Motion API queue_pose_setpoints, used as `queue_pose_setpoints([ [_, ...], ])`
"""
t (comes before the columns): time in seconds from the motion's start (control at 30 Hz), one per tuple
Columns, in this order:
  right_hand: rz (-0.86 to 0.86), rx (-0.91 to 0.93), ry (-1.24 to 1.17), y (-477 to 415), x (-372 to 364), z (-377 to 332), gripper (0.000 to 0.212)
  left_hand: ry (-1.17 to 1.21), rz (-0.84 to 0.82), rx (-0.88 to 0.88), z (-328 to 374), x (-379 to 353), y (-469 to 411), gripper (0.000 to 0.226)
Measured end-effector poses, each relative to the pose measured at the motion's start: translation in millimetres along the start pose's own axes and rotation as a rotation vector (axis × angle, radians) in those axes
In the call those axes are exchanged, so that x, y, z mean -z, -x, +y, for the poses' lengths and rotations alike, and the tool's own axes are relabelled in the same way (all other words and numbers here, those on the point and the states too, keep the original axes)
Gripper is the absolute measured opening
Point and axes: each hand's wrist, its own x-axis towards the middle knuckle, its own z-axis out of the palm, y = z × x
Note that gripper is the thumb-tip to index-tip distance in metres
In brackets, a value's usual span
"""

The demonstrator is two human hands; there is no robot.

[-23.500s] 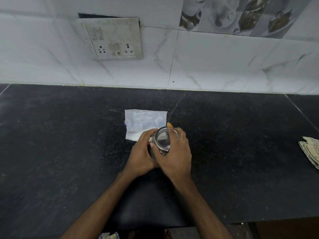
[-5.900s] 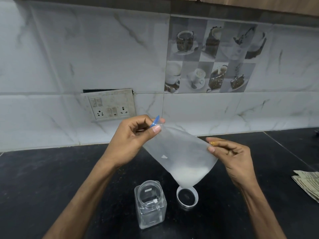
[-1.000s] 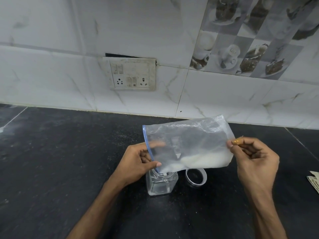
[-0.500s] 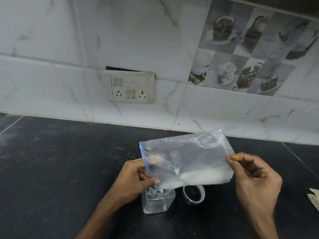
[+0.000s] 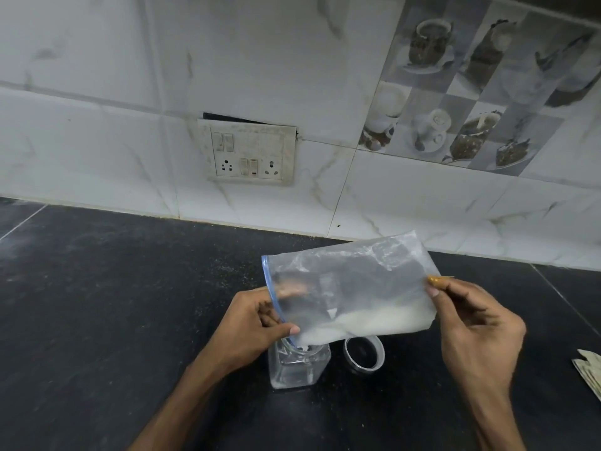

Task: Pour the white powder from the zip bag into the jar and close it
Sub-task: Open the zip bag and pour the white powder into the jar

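Observation:
A clear zip bag (image 5: 351,281) with a blue zip edge is held sideways over a small clear square jar (image 5: 297,366) standing open on the black counter (image 5: 97,304). White powder (image 5: 367,323) lies along the bag's lower edge and reaches the zip corner at the jar's mouth. My left hand (image 5: 257,323) pinches the zip end just above the jar. My right hand (image 5: 471,323) pinches the bag's closed end, held slightly higher. The jar's round lid (image 5: 364,353) lies on the counter just right of the jar.
A white tiled wall with a switch and socket plate (image 5: 250,154) rises behind the counter. Folded paper (image 5: 590,372) lies at the counter's right edge. Fine white specks dust the counter behind the jar.
The bag's zip corner has stayed at the jar's mouth while the powder has slid further toward that corner. The camera view has tilted slightly upward.

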Motion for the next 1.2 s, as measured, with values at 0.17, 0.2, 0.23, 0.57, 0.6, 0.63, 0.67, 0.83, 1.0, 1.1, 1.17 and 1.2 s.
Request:
queue_pose_setpoints([
  [0.17,0.016,0.001,-0.006,2.0,-0.4,2.8,0.024,-0.016,0.003,-0.024,1.3,-0.6,-0.1,0.063],
  [0.2,0.014,0.000,-0.002,3.0,-0.7,3.1,0.024,-0.024,-0.001,-0.027,1.4,-0.9,0.2,0.064],
  [0.23,0.019,-0.004,-0.007,3.8,-0.7,3.3,0.024,-0.025,0.000,-0.023,0.6,-0.9,0.3,0.064],
  [0.57,0.041,-0.026,-0.020,4.5,-0.7,2.2,0.024,-0.010,-0.005,-0.015,3.9,-2.5,0.9,0.065],
  [0.6,0.044,-0.028,-0.021,4.4,-0.3,2.4,0.024,-0.003,-0.005,-0.014,4.7,-2.8,1.3,0.065],
  [0.63,0.049,-0.032,-0.026,4.1,0.3,2.8,0.025,-0.001,-0.006,-0.012,5.3,-2.8,1.8,0.065],
  [0.67,0.051,-0.036,-0.030,3.9,0.6,3.0,0.025,-0.004,-0.010,-0.011,5.7,-2.8,2.1,0.064],
  [0.83,0.047,-0.042,-0.032,4.6,-0.4,1.9,0.027,-0.018,-0.011,-0.016,4.2,-1.5,1.8,0.063],
  [1.0,0.048,-0.044,-0.045,4.9,-3.3,0.3,0.027,-0.012,0.002,0.007,4.4,-1.5,2.1,0.063],
  [1.1,0.037,-0.049,-0.040,4.6,-2.8,1.4,0.026,-0.022,0.007,-0.001,4.0,-1.4,1.7,0.063],
  [1.17,0.062,-0.062,-0.046,4.2,-2.9,2.4,0.024,-0.006,0.017,0.013,4.3,-2.7,0.7,0.061],
  [1.2,0.070,-0.065,-0.051,4.1,-3.5,3.0,0.024,-0.005,0.025,0.023,3.8,-3.1,0.6,0.058],
])
